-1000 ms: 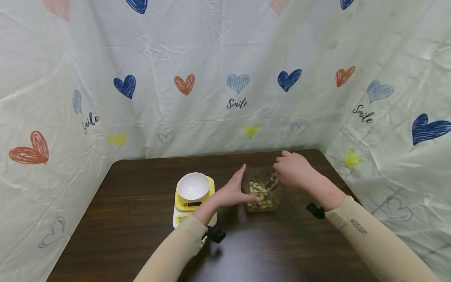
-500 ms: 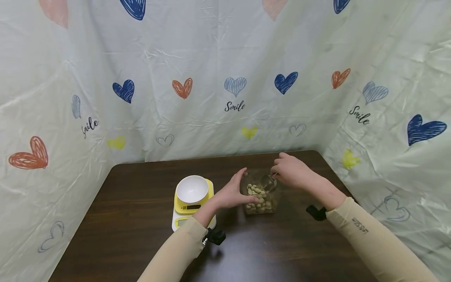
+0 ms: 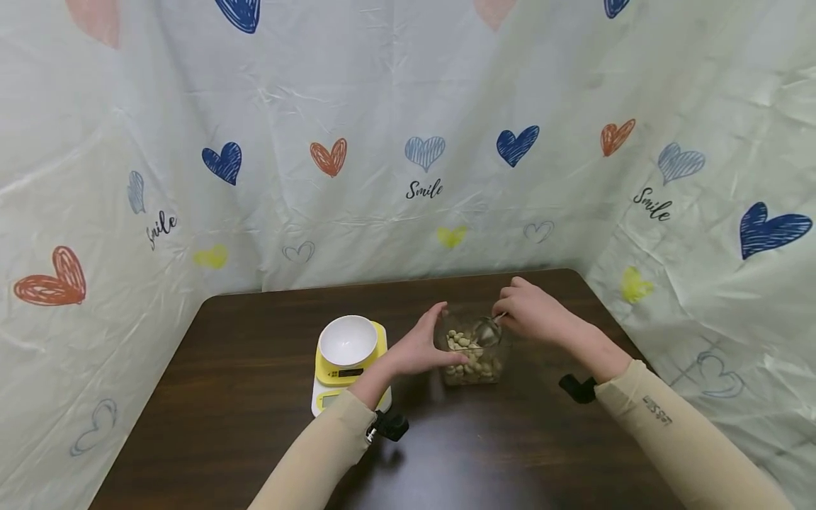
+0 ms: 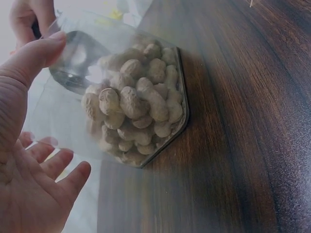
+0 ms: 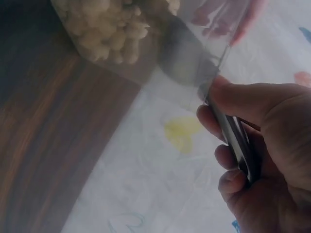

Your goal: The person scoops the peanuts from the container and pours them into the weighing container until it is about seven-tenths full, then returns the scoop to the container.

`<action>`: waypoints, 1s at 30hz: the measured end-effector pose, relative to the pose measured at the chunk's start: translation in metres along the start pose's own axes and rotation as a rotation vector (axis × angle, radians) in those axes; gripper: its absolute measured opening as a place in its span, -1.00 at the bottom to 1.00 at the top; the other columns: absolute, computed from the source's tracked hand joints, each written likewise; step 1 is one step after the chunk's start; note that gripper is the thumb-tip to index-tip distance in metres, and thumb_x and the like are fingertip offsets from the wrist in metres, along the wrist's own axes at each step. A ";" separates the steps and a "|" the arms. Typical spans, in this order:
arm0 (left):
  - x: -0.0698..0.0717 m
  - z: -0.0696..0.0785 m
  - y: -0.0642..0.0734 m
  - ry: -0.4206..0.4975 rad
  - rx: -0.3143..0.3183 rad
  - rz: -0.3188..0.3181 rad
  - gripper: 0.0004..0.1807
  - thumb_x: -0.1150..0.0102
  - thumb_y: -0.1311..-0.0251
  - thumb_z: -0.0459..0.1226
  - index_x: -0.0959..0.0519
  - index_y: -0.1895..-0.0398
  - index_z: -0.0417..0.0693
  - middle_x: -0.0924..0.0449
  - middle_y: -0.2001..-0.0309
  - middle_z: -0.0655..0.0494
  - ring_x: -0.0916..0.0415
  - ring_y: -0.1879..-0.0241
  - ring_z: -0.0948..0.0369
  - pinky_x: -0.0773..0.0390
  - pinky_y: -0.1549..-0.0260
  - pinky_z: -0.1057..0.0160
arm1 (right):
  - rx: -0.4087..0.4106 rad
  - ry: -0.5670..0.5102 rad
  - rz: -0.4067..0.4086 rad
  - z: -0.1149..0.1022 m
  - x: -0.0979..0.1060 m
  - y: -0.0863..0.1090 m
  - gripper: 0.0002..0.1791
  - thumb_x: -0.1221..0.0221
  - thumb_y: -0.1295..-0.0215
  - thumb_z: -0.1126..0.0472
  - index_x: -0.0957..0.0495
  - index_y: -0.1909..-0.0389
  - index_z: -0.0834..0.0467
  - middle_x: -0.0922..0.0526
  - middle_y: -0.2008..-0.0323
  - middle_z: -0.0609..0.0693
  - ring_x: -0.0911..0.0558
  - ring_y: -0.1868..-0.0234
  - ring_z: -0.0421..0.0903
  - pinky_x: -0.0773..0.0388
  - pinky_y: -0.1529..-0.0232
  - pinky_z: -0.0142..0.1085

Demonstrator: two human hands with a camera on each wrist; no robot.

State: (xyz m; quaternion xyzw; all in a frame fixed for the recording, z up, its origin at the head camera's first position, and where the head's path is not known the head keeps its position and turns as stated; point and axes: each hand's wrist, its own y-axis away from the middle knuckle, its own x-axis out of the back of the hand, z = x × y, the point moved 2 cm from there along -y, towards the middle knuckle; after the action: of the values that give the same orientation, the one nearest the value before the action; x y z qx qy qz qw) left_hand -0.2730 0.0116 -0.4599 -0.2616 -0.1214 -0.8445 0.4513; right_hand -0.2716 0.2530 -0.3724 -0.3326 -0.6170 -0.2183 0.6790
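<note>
A clear plastic box of unshelled peanuts stands on the table, right of centre in the head view. My left hand holds its left side, thumb along the near wall and fingers spread towards the far corner. My right hand grips the dark handle of a metal scoop, fingers curled round it. The scoop's round bowl sits inside the box, at the right of the peanuts. Left of the box, a white bowl rests on a yellow and white kitchen scale.
The dark wooden table reaches back to a white cloth printed with hearts, which also hangs along both sides. Black wrist cameras sit on both forearms. My left forearm passes close to the scale's near right corner.
The scoop has turned and tipped in the box, so its shiny bowl and neck show more now. My left hand stays at the box; the scale and white bowl have not moved.
</note>
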 end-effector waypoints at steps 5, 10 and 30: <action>0.000 -0.002 0.001 0.022 0.007 -0.006 0.23 -0.49 -0.10 0.12 0.15 -0.67 0.18 -0.06 -0.56 0.09 -0.08 -0.52 0.10 -0.31 -0.34 -0.02 | -0.006 -0.073 -0.048 0.006 0.001 -0.005 -0.90 -0.42 -0.24 0.27 -0.77 0.23 0.11 -0.64 0.32 -0.09 -0.41 0.27 -0.09 -0.38 0.18 -0.14; -0.001 -0.003 0.000 0.023 -0.008 0.002 0.25 -0.50 -0.07 0.14 0.14 -0.66 0.18 -0.09 -0.55 0.07 -0.10 -0.51 0.11 -0.32 -0.33 0.00 | -0.059 -0.174 -0.095 0.015 0.003 -0.008 -0.91 -0.38 -0.30 0.26 -0.77 0.20 0.09 -0.67 0.26 -0.11 -0.42 0.23 -0.09 -0.38 0.16 -0.12; 0.001 -0.002 0.001 0.013 -0.011 0.010 0.28 -0.52 -0.04 0.16 0.14 -0.67 0.14 -0.09 -0.55 0.06 -0.10 -0.51 0.13 -0.31 -0.34 0.01 | -0.162 -0.392 -0.157 0.031 -0.008 -0.005 -0.82 -0.26 -0.46 0.10 -0.75 0.05 0.03 -0.66 0.11 -0.14 -0.52 0.06 -0.05 -0.45 0.04 -0.04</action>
State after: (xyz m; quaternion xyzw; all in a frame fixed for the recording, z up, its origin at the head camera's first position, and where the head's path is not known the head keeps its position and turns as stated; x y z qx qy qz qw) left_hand -0.2732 0.0093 -0.4611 -0.2591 -0.1123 -0.8447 0.4547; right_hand -0.2979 0.2710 -0.3783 -0.3731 -0.7417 -0.2506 0.4979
